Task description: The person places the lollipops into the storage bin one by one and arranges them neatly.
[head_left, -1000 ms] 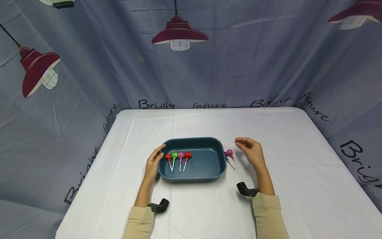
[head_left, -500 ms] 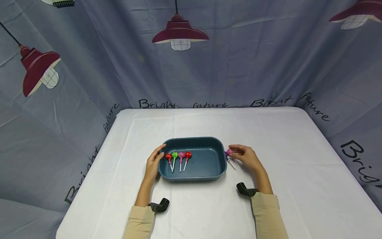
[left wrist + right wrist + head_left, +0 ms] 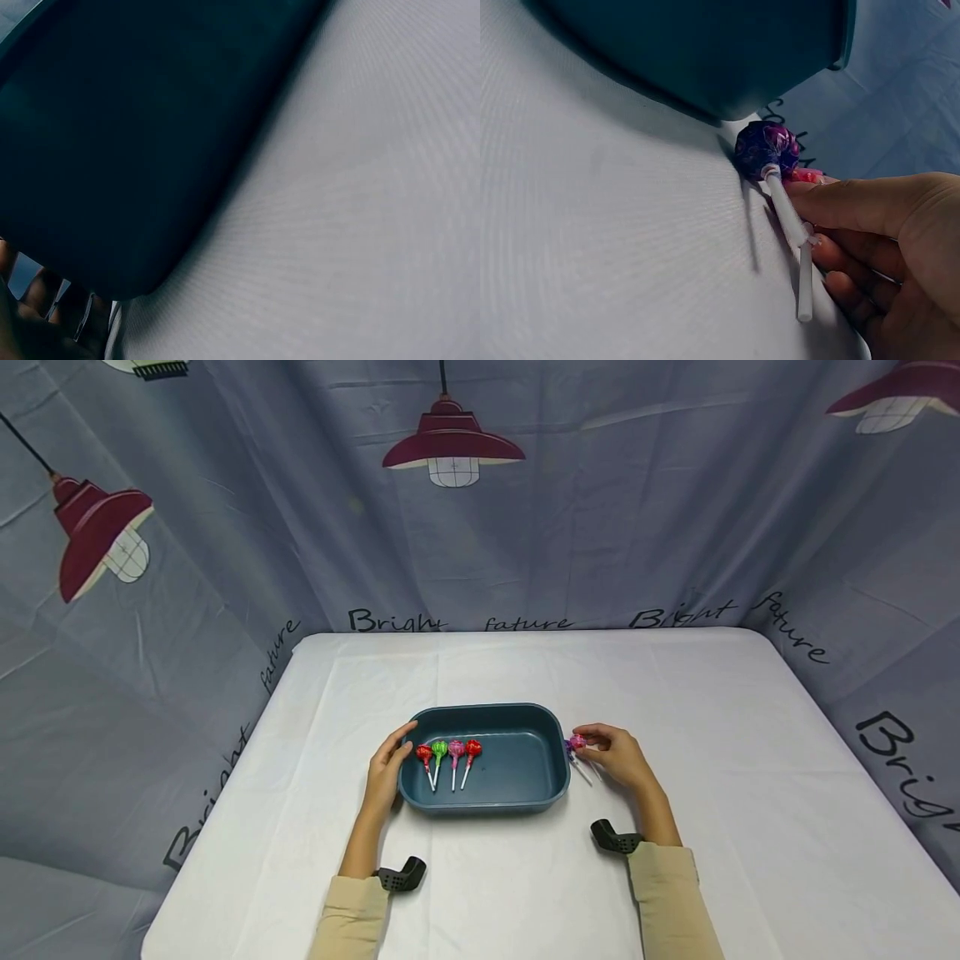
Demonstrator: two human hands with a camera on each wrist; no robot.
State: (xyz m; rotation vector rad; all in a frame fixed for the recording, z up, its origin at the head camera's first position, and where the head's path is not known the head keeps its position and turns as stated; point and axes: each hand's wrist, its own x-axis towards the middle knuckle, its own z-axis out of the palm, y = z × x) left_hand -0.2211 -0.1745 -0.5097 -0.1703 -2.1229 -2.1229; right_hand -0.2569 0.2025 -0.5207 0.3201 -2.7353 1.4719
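Note:
A dark teal rectangular tray (image 3: 517,781) stands on the white table. At its left end my left hand (image 3: 384,768) holds the rim; in the left wrist view some fingers (image 3: 45,289) show at the tray's end wall. To the tray's right, my right hand (image 3: 618,757) pinches the head of a pink lollipop (image 3: 577,741) between thumb and fingers. A purple lollipop (image 3: 763,150) lies right beside it, close to the tray wall, its white stick pointing toward the person. The pink lollipop is mostly hidden by the thumb and the purple one in the right wrist view.
Inside the tray's left half, several lollipops lie in a row: a red one (image 3: 424,754), a green one (image 3: 439,750), a pink one (image 3: 456,749) and another red one (image 3: 472,749). A grey-blue curtain (image 3: 525,552) with printed lamps hangs around the table.
My right hand has come down and left onto the pink lollipop and now pinches its head. The left hand and the tray have stayed in place.

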